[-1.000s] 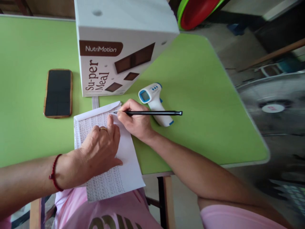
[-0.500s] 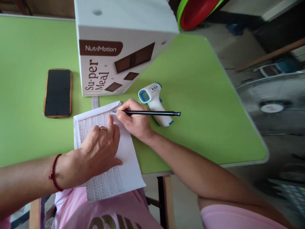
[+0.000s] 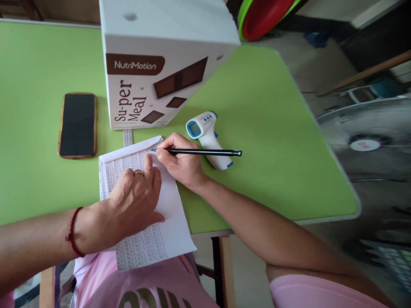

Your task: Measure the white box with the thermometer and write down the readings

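Note:
A sheet of white paper (image 3: 175, 222) covered with rows of handwriting lies at the table's near edge, its top folded over and its lower end overhanging the edge. My right hand (image 3: 184, 164) grips a slim black pen (image 3: 205, 152), whose tip meets the sheet just below the fold. Pressed down over the written lines is my left hand (image 3: 135, 201), index finger and thumb stretched out, the other fingers bent; it grasps nothing and hides part of the writing. Just beyond my right hand lies a white and blue infrared thermometer (image 3: 207, 132), its handle partly behind the pen.
On the green table (image 3: 272, 141), a smartphone (image 3: 78, 124) in a brown-edged case lies at the left. A tall white carton (image 3: 135, 98) stands behind the paper. Red and green basins (image 3: 263, 19) are at the back, and a fan (image 3: 364, 143) is beyond the right edge.
Hardly anything differs. Both hands, the pen and the paper keep their places, with only a very slight shift of the whole view.

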`<state>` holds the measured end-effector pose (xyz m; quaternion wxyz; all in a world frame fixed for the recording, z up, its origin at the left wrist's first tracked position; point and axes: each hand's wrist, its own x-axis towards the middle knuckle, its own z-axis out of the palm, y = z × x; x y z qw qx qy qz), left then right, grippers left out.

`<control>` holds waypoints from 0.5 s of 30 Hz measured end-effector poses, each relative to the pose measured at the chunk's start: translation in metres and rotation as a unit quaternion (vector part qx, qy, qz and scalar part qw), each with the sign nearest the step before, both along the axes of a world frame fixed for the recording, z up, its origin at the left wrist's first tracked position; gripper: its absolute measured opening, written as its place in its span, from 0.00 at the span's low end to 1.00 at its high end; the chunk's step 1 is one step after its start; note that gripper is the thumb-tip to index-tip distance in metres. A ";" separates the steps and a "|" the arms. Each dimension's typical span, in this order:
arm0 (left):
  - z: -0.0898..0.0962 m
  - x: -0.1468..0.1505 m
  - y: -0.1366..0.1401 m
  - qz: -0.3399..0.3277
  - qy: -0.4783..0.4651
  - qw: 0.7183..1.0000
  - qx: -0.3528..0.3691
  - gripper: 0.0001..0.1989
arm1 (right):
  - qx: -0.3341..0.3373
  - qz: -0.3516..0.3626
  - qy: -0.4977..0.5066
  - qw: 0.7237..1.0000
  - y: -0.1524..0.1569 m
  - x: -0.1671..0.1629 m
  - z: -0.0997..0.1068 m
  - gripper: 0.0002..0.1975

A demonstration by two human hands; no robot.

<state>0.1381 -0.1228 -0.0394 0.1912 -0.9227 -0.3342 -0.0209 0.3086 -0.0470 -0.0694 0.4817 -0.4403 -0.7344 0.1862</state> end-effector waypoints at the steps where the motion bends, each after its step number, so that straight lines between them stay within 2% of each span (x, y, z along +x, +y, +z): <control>1: 0.001 0.000 0.000 0.001 0.003 1.000 0.000 0.43 | 0.003 0.000 0.003 1.000 0.000 0.000 0.000 0.09; 7: 0.008 0.004 0.004 0.016 0.019 0.999 -0.034 0.44 | 0.049 -0.013 -0.005 0.999 -0.002 0.014 0.006 0.05; 9: 0.008 0.004 0.005 0.011 0.012 0.999 -0.050 0.44 | 0.086 -0.010 -0.055 0.995 0.000 0.024 0.010 0.01; 12: 0.008 0.004 0.007 0.002 -0.006 0.997 -0.074 0.43 | 0.144 -0.022 -0.165 0.975 0.005 0.037 0.014 0.05; 14: 0.010 0.004 0.010 -0.001 -0.046 0.993 -0.107 0.38 | 0.161 -0.037 -0.237 0.957 0.006 0.042 0.015 0.08; 15: 0.012 0.005 0.014 -0.003 -0.086 0.987 -0.133 0.32 | 0.164 -0.042 -0.268 0.948 0.006 0.043 0.015 0.09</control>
